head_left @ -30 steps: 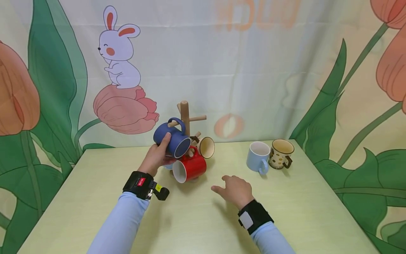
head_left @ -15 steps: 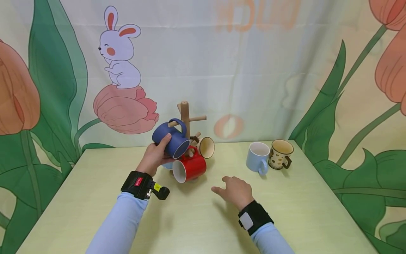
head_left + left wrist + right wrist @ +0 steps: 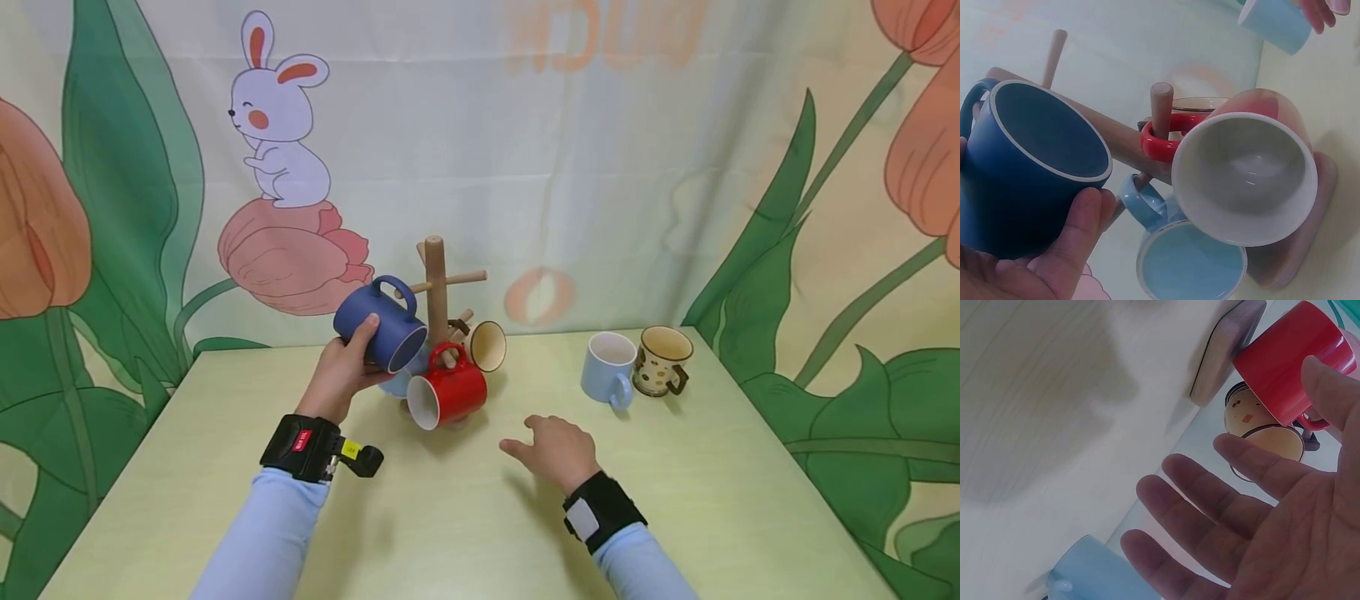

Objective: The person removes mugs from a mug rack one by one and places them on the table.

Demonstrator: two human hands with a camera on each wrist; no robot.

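Observation:
My left hand [image 3: 341, 371] grips a dark blue mug [image 3: 378, 325], thumb on its side, just left of the wooden mug tree [image 3: 436, 300]. The mug is tilted, its handle up; an upper peg's tip shows at the handle, but whether it is inside the loop I cannot tell. Below hangs a red mug [image 3: 1244, 181], its handle over a peg. A light blue mug [image 3: 1191, 259] hangs beside it, partly hidden in the head view. A cream mug [image 3: 487, 346] hangs on the tree's right. My right hand [image 3: 558, 450] hovers above the table, fingers spread, holding nothing.
A light blue mug [image 3: 607, 371] and a cream patterned mug [image 3: 660, 375] stand upright side by side at the table's [image 3: 450, 533] back right. A printed curtain [image 3: 622, 167] hangs behind the table.
My left hand has drawn the dark blue mug leftward, away from the tree's post, and more of the peg shows. The right hand stays where it was.

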